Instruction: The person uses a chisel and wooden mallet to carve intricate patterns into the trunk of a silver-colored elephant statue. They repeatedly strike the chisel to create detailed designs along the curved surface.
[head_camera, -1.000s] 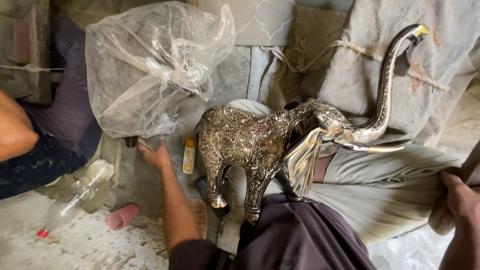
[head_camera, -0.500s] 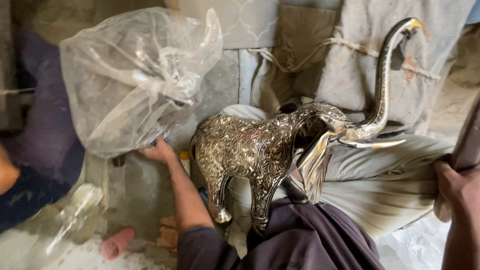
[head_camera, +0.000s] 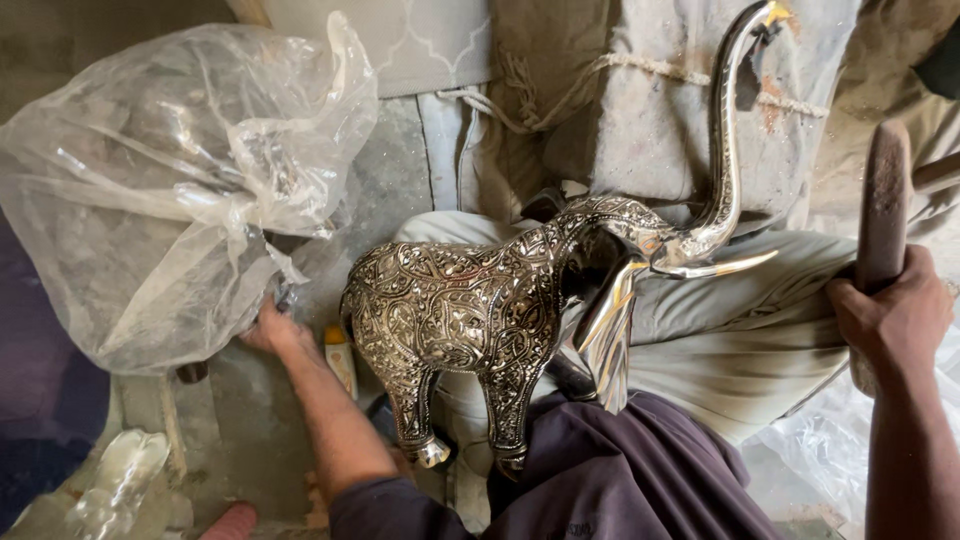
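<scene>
Resting across the person's lap, the engraved metal elephant (head_camera: 470, 330) looks heavy, rigid and slick, best held by body or legs, while the left hand (head_camera: 272, 328) clutches a plastic bag (head_camera: 160, 190) and the right hand (head_camera: 890, 315) grips a wooden handle (head_camera: 884, 200).

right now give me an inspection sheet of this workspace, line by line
surface: grey dusty floor; elephant stands on the person's lap.
job's things: ornate silver elephant figurine, trunk raised; large clear plastic bag.
clutter: small yellow bottle; crumpled plastic.
grippers: left hand grips the bag's lower edge; right hand grips a worn wooden handle.
cables: nothing seen; only a rope around sacking.
surroundings: grey sack behind.
</scene>
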